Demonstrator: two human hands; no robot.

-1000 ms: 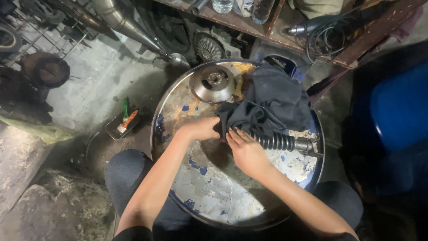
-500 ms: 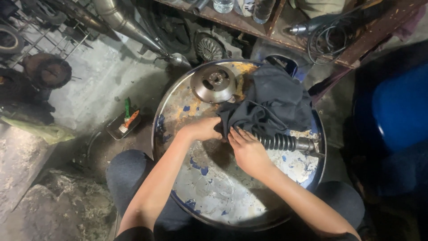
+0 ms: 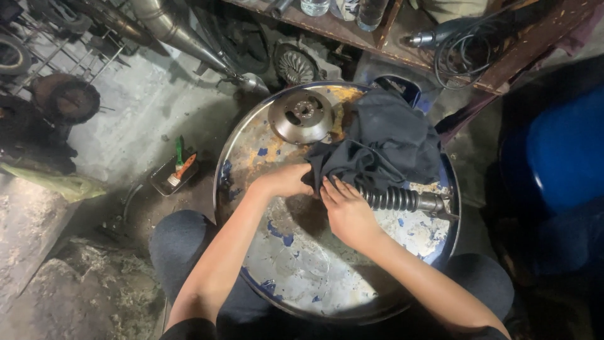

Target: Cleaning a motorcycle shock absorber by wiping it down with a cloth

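Observation:
A dark cloth (image 3: 384,145) lies bunched over one end of a shock absorber (image 3: 402,199) with a black coil spring, on top of a worn metal drum (image 3: 302,264). My left hand (image 3: 283,181) grips the cloth's left edge, where it wraps the hidden end of the part. My right hand (image 3: 346,211) rests right beside it, fingers pressed on the cloth and the near end of the spring. A round metal disc (image 3: 302,116) lies flat at the drum's far side, apart from both hands.
A small tray with brushes (image 3: 176,173) sits on the floor left of the drum. A wooden shelf (image 3: 440,56) with a power tool, cable and bottles runs along the back. Exhaust pipes (image 3: 182,34) and metal parts lie at back left. A blue object (image 3: 560,157) stands right.
My right hand has shifted slightly along the cloth-covered end of the shock absorber. My left hand keeps its hold. The view has drifted a little.

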